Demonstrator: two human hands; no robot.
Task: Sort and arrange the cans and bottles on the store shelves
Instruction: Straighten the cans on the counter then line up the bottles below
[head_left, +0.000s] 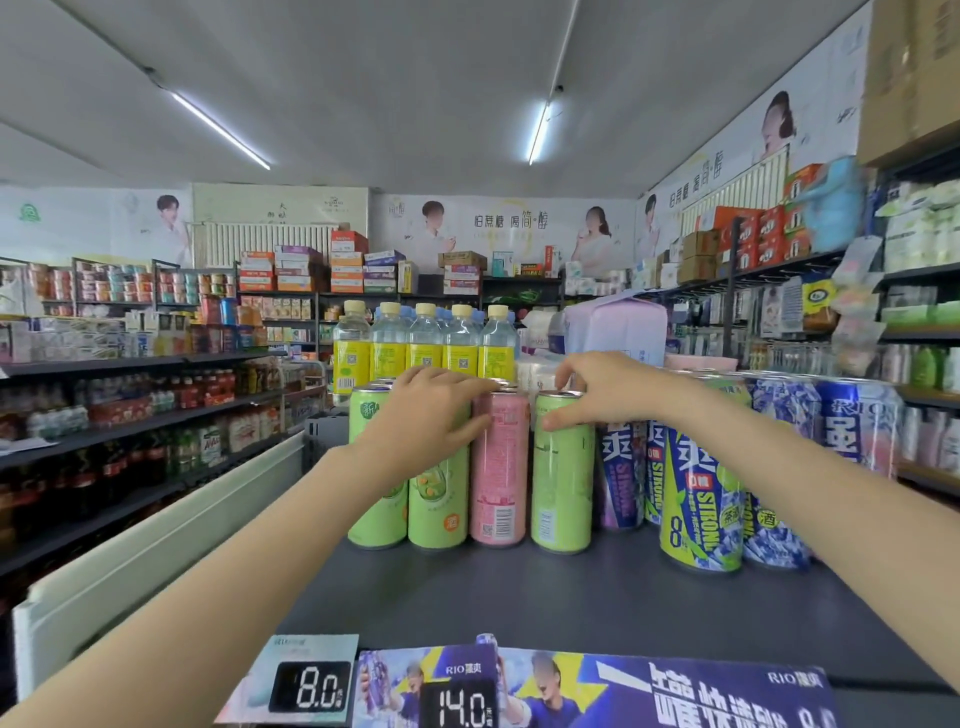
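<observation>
Small shop, white ceiling with two tube lights (221, 130) overhead. Left of the hands run dark shelves (130, 400) full of stock, more racks (753, 270) off to the right. A white radiator (270, 244) and big poster banners (498, 228) fill the far wall.

slim cans (498, 467) on shelf (519, 597) — bottles (426, 340) behind, wide cans (701, 488) right
</observation>
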